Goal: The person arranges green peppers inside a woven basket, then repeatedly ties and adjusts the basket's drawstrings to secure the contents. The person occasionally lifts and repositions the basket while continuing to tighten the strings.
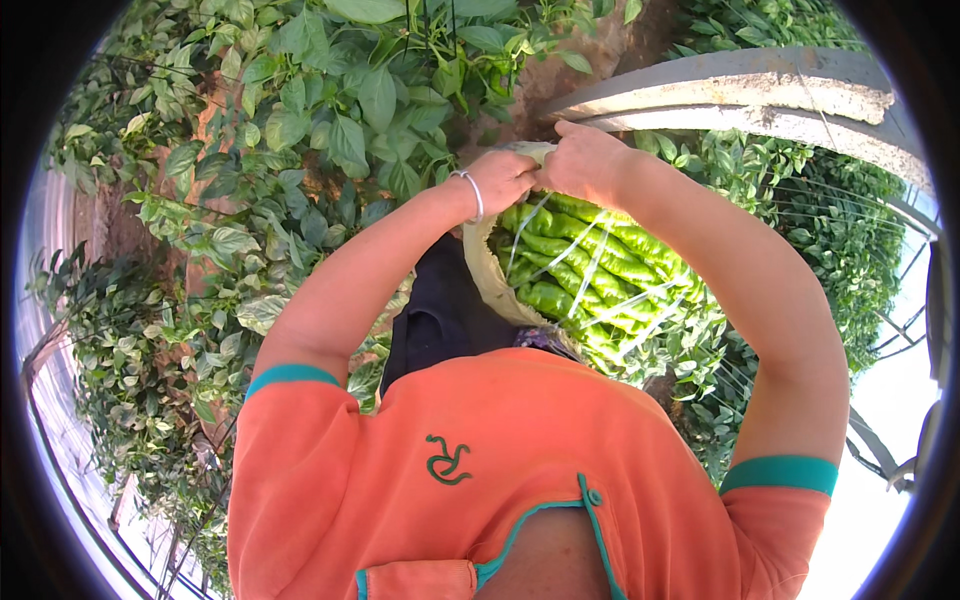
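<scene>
A pale woven sack (482, 262) stands before me, filled with long green peppers (592, 262) laid side by side. Strands of white string (592, 270) cross over the peppers from rim to rim. My left hand (499, 180), with a white band at the wrist, has its fingers closed at the far edge of the sack. Right beside it, my right hand (589, 163) is closed on the same edge, the two hands touching or nearly so. What the fingertips pinch there is partly hidden; it may be sack edge or string.
Leafy pepper plants (360, 112) grow close on the left and ahead, with more plants (832, 225) on the right. A curved pale beam or post (750, 90) runs from beyond my hands to the upper right. Bare soil (559, 82) shows between the plants.
</scene>
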A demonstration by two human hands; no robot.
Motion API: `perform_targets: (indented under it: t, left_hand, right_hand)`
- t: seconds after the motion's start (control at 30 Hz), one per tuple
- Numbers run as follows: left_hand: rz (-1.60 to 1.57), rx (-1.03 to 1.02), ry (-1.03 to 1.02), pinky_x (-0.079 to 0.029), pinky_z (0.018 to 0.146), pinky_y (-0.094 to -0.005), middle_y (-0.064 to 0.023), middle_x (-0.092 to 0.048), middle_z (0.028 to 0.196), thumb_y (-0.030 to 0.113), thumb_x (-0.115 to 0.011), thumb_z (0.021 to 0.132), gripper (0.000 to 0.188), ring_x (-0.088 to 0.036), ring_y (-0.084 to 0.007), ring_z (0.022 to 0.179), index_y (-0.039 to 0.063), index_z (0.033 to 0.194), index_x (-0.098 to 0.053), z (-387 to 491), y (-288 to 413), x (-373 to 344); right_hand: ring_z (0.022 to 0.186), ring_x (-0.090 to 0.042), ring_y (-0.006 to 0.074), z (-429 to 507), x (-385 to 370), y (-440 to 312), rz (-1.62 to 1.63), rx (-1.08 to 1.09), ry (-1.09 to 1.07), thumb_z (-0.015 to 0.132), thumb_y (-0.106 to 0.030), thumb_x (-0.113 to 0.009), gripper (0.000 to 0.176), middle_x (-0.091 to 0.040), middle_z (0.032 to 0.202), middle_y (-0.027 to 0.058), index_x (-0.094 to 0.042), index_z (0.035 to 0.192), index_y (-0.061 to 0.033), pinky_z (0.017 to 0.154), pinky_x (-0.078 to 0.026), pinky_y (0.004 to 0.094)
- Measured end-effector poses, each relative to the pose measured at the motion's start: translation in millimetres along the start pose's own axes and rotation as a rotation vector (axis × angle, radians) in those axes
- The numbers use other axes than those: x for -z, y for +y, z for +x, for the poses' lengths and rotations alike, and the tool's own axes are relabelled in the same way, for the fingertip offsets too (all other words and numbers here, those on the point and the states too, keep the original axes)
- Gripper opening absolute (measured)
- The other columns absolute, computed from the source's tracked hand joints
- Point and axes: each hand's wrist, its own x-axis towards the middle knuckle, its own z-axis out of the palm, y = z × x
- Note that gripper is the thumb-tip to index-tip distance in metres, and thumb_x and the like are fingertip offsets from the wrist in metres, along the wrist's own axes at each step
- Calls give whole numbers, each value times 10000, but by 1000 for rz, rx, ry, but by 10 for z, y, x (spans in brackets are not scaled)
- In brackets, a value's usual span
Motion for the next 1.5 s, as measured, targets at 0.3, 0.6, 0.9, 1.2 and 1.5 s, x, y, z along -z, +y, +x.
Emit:
perform_targets:
  t: [0.3, 0.6, 0.9, 1.2, 1.5]
  left_hand:
    - [-131, 79, -18, -467, 718, -403, -201, -632, 809, 318, -498, 930, 335, -595, -374, 775, 13, 930, -635, -57, 27, -4]
    - [-25, 46, 125, -477, 748, -379, -192, -647, 840, 292, -550, 905, 296, -619, -350, 813, 16, 955, -645, -161, 126, -58]
    - [-430, 204, 251, -477, 651, -298, -82, -649, 750, 265, -571, 909, 292, -591, -152, 660, -5, 993, -645, -304, 480, -7]
    - [-1011, 507, 36, -342, 406, -286, -104, -607, 660, 218, -549, 940, 250, -480, -135, 472, 13, 808, -605, -163, 719, -185]
    - [17, -126, 283, -458, 610, -495, -228, -594, 687, 170, -561, 880, 204, -584, -424, 669, -6, 776, -544, -483, 689, -401]
  right_hand:
    - [744, -634, 204, -50, 39, -171, 59, -92, 192, 803, -143, -572, 143, -664, 760, 25, -670, 906, -164, 769, -447, 330]
    - [1104, -531, 220, -80, 154, -346, 121, -373, -57, 739, -150, -657, 232, -561, 1120, 132, -700, 958, -88, 915, -356, 395]
    - [629, -550, 217, -446, -105, -135, 1278, -507, 109, 722, -241, -626, 267, -594, 659, 141, -662, 792, 14, 603, -447, 358]
    - [745, -566, 254, -630, 45, -936, 1235, -550, 689, 868, -194, -630, 213, -556, 816, 160, -642, 904, 15, 651, -452, 354]
    - [847, -599, 340, -546, -328, -885, 1270, -638, 857, 885, -75, -457, 269, -581, 963, 195, -611, 1093, 1, 769, -505, 367]
